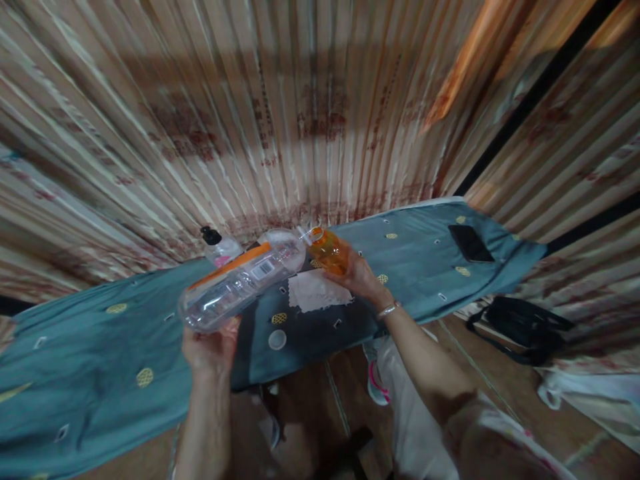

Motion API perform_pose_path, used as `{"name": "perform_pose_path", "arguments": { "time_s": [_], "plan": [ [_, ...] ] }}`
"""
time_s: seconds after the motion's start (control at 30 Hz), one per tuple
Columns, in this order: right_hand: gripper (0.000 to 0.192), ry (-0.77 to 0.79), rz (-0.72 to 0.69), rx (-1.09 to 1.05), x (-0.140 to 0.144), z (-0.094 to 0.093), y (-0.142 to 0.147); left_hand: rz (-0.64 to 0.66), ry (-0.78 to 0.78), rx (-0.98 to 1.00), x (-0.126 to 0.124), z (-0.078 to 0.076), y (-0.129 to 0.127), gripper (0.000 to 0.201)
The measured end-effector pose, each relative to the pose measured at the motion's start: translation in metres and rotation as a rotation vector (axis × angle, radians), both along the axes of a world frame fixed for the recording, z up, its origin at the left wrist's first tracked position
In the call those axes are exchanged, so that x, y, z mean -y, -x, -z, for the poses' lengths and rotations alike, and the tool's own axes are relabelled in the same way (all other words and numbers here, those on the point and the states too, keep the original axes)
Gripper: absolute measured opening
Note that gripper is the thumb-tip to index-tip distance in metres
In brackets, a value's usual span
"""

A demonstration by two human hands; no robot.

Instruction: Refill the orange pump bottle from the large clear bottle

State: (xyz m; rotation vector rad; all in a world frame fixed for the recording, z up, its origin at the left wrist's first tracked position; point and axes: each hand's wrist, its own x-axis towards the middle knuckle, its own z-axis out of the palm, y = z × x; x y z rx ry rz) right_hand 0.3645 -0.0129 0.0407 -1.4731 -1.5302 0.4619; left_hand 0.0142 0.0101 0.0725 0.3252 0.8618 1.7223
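Blue-clothed table (100, 333) backed by striped curtain (300, 100). Large clear bottle (243, 279) gripped at base by left hand (210, 347), long axis tilted toward far edge. Small orange bottle (327, 250) clasped by right hand (357, 277), mouths nearly touching (gap unclear). White cloth (315, 291) below.

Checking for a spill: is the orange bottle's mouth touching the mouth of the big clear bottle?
Cannot tell. In the head view the orange bottle meets the clear bottle mouth to mouth, but blur hides any gap.
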Motion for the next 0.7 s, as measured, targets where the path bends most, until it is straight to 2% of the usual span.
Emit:
{"name": "perform_pose_path", "arguments": {
  "time_s": [0.1, 0.2, 0.4, 0.53, 0.7],
  "plan": [
    [0.087, 0.003, 0.007, 0.004, 0.001, -0.003, 0.003, 0.033, 0.035, -0.022, -0.001, 0.000, 0.002, 0.012],
    [0.084, -0.008, 0.024, 0.006, 0.001, -0.003, 0.005, 0.036, 0.075, -0.009, 0.000, -0.003, 0.002, 0.017],
    [0.082, -0.045, 0.037, 0.027, -0.005, 0.007, 0.002, 0.066, 0.007, -0.010, -0.003, -0.006, 0.001, 0.014],
    [0.088, -0.059, 0.040, 0.004, -0.007, 0.013, 0.000, 0.047, 0.056, 0.015, -0.004, -0.006, -0.001, 0.009],
    [0.090, -0.061, 0.067, 0.015, -0.008, 0.016, 0.002, 0.013, 0.105, 0.028, -0.004, -0.005, -0.002, 0.021]
  ]
}}
